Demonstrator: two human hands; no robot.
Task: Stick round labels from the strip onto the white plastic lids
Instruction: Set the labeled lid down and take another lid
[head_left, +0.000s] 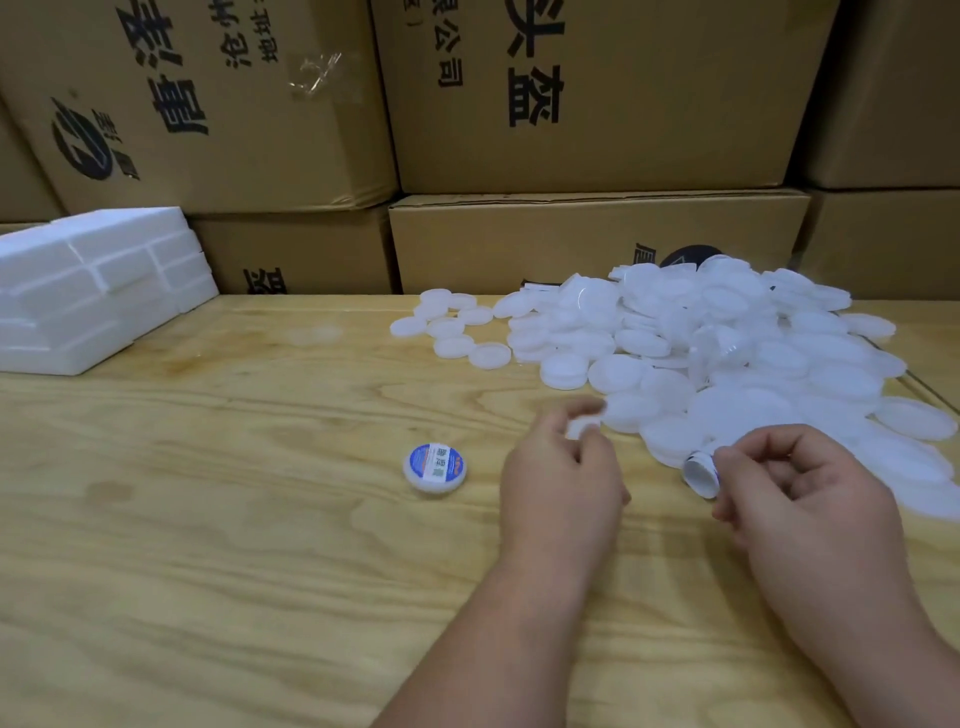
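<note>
The left hand (563, 467) pinches a white lid (582, 427) at frame centre. The right hand (795, 483) pinches a curled round label (701, 474). One labelled lid (435, 467) lies on the tabletop (208, 519).

left hand (563, 467) pinches white lid (582, 427) | right hand (795, 493) pinches label (701, 474) | labelled lid (435, 467) on table (208, 519)

A light plywood table (218, 545) with strong grain fills the foreground. At its far left corner lies a stack of white foam blocks (93, 291). Behind the table stand stacked brown cardboard boxes (597, 104) printed with black characters; a scrap of clear tape (317, 73) clings to 1 box.
</note>
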